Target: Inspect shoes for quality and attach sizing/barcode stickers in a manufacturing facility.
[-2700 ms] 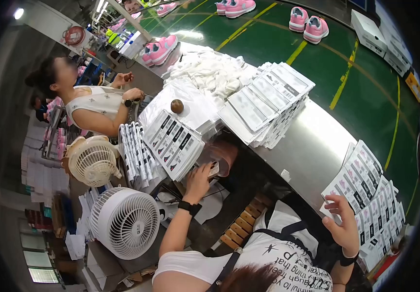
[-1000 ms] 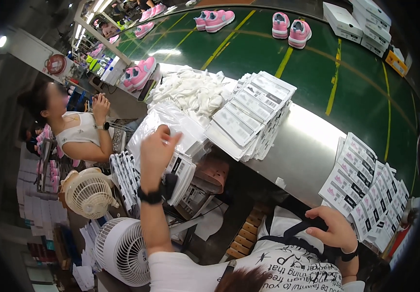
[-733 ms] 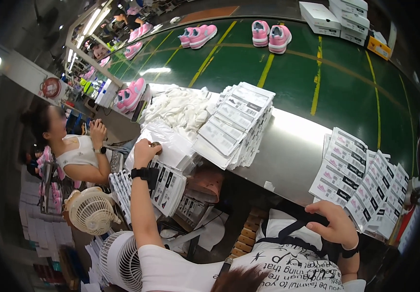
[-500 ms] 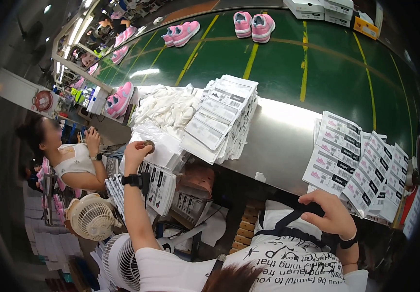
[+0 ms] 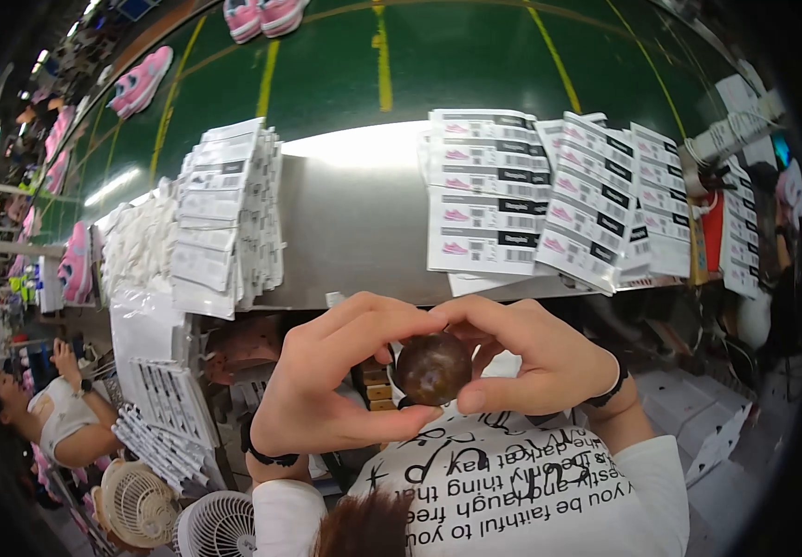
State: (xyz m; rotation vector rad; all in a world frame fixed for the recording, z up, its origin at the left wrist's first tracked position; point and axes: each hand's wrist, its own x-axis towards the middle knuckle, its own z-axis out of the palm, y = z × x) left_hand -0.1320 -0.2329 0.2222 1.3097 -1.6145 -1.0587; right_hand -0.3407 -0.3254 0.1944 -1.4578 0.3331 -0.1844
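Observation:
A small round dark-brown ball-shaped thing [image 5: 433,368] is held close in front of my chest. My left hand [image 5: 326,381] grips it from the left, thumb below and fingers curled over the top. My right hand [image 5: 531,357] holds it from the right, fingertips meeting the left hand's above it. Both wrists wear dark bands. Beyond my hands lies a steel worktable [image 5: 354,223].
Fanned stacks of white printed labels [image 5: 512,200] lie on the table's right, another stack [image 5: 224,223] and white bundles [image 5: 136,246] on its left. Pink shoes [image 5: 141,79] ride a green conveyor behind. A seated person [image 5: 57,418] and fans [image 5: 220,524] are at lower left.
My left hand came off the label stacks at the left and brought the brown ball to my chest; my right hand left the right label stack and joined it. The view swung right.

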